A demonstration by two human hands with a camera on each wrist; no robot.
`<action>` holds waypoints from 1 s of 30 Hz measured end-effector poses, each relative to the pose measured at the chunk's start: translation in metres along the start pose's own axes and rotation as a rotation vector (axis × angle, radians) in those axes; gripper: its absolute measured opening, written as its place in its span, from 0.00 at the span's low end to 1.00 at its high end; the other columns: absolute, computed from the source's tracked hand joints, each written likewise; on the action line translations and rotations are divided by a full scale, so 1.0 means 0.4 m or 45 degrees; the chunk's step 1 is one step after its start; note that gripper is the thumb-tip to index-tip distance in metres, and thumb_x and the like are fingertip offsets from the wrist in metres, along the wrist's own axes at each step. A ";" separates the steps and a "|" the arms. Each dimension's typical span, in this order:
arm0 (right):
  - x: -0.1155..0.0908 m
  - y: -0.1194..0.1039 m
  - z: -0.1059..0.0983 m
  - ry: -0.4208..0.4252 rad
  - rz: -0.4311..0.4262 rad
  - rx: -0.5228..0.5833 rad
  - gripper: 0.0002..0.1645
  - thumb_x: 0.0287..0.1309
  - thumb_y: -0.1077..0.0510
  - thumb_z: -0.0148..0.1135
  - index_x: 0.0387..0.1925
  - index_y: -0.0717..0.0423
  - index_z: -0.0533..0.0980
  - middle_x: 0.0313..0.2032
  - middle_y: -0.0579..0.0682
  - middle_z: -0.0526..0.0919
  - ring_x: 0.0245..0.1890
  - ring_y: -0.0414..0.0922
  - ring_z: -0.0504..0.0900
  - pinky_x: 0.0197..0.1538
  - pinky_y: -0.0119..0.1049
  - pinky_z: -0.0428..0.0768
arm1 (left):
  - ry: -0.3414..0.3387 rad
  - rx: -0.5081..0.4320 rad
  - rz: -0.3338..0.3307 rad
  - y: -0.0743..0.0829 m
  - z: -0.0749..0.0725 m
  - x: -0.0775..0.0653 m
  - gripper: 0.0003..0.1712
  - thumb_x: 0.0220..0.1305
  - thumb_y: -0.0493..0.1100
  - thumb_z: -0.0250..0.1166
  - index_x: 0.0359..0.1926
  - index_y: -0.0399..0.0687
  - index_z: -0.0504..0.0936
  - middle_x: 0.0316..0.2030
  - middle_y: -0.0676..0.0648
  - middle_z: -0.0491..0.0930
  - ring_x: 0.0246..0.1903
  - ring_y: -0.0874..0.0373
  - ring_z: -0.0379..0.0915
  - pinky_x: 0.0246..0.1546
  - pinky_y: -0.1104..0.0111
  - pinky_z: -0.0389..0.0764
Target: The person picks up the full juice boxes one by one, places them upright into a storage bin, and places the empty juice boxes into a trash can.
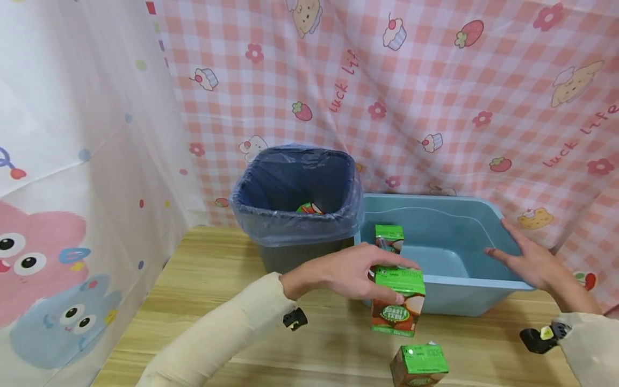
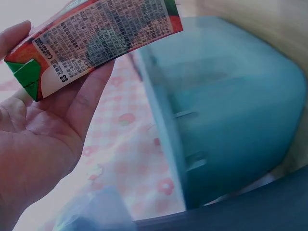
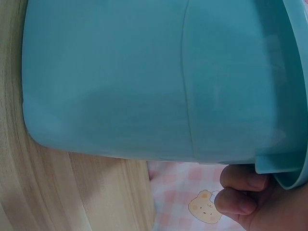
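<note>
My left hand (image 1: 345, 271) grips a green-topped drink carton (image 1: 398, 306) between thumb and fingers, in front of the blue tub (image 1: 464, 282). In the left wrist view, a printed side of that drink carton (image 2: 110, 41) faces the camera. At the tub's right end, my right hand (image 1: 532, 260) holds the rim, thumb inside; curled fingers (image 3: 236, 195) show under it in the right wrist view. A second drink carton (image 1: 389, 234) stands inside the tub at its left end. Another drink carton (image 1: 420, 363) stands on the table below the held one.
Left of the tub stands a dark bin (image 1: 295, 226) lined with a translucent bag, a green and red item (image 1: 309, 208) inside it. Both containers stand on a wooden table (image 1: 203, 269). A pink checked curtain (image 1: 290, 70) hangs close behind them, and a white one on the left.
</note>
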State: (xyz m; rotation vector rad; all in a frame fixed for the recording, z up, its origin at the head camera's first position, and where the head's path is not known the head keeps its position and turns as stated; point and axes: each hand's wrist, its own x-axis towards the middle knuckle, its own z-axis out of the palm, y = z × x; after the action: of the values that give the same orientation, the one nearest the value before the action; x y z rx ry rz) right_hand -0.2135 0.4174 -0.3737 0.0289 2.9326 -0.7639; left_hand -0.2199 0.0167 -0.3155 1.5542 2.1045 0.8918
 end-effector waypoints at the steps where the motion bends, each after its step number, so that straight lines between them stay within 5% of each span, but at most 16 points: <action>1: -0.001 0.000 0.000 0.002 0.002 0.000 0.57 0.70 0.34 0.49 0.77 0.53 0.26 0.72 0.78 0.34 0.61 0.86 0.50 0.53 0.82 0.55 | 0.022 -0.007 -0.009 0.005 -0.009 0.003 0.32 0.65 0.51 0.66 0.69 0.54 0.72 0.45 0.59 0.80 0.37 0.70 0.73 0.42 0.76 0.77; 12: 0.001 0.002 0.000 0.016 0.006 -0.027 0.58 0.69 0.33 0.49 0.77 0.54 0.27 0.72 0.78 0.36 0.61 0.86 0.51 0.54 0.80 0.56 | 0.300 -0.234 -0.069 0.022 -0.074 0.065 0.32 0.66 0.48 0.66 0.70 0.55 0.71 0.43 0.57 0.83 0.39 0.65 0.78 0.41 0.72 0.80; 20: 0.003 0.005 0.002 0.020 -0.003 -0.023 0.58 0.69 0.33 0.50 0.77 0.54 0.28 0.72 0.78 0.36 0.62 0.85 0.50 0.55 0.80 0.55 | 0.549 -0.218 -0.224 -0.006 -0.074 0.130 0.32 0.64 0.51 0.67 0.69 0.57 0.72 0.41 0.56 0.80 0.36 0.61 0.76 0.35 0.70 0.79; 25: 0.005 0.010 0.002 0.029 0.003 -0.040 0.58 0.68 0.33 0.50 0.77 0.54 0.28 0.72 0.78 0.38 0.62 0.85 0.51 0.55 0.79 0.56 | 0.569 -0.228 -0.298 -0.044 -0.065 0.159 0.33 0.64 0.51 0.67 0.69 0.56 0.72 0.41 0.55 0.80 0.37 0.60 0.76 0.36 0.69 0.79; 30: 0.005 0.011 0.002 0.023 0.014 -0.042 0.59 0.68 0.31 0.50 0.77 0.53 0.28 0.72 0.78 0.38 0.62 0.85 0.52 0.54 0.80 0.57 | 0.491 -0.188 -0.363 -0.090 -0.055 0.177 0.34 0.63 0.52 0.68 0.69 0.57 0.72 0.44 0.57 0.79 0.40 0.62 0.75 0.42 0.70 0.77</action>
State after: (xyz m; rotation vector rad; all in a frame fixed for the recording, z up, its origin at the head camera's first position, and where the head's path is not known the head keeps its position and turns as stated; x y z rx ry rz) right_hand -0.2152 0.4207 -0.3767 0.0497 2.9586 -0.7172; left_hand -0.2820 0.0707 -0.3191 1.0358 2.3762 1.2838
